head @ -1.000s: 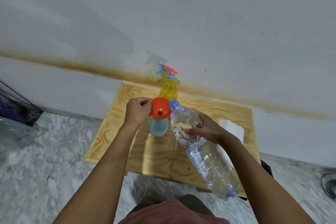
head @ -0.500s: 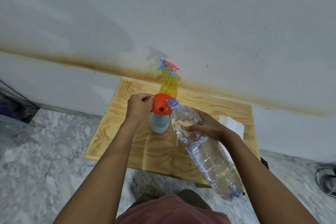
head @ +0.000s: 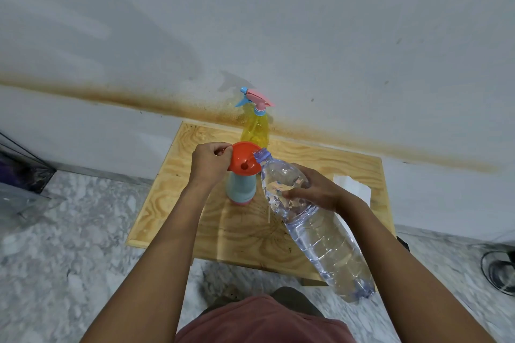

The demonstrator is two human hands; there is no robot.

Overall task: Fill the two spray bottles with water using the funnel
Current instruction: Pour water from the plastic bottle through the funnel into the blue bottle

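Left hand point(head: 211, 163) pinches the funnel point(head: 245, 161) by its near-left rim, fingers curled on the edge. The funnel sits in the neck of the blue bottle point(head: 241, 189), just below and to the right of that hand. It looks tipped rather than level (a light thing, perched high), so I'd say a nudge could lift it out or topple the bottle under it. Beyond the hands, between them, the yellow bottle point(head: 255, 128) stands with its sprayer on.

Right of the funnel, the water bottle point(head: 315, 220) lies slanted with its mouth touching the rim, not over the hole. A hasty tilt could send water down the outside onto the table point(head: 178, 203). The right hand point(head: 315, 189) wraps the water bottle's shoulder alone, and the base hangs toward the person unsupported. That thin plastic may buckle under a squeeze and surge. I cannot tell how full the blue bottle is, so overflow is a risk too.
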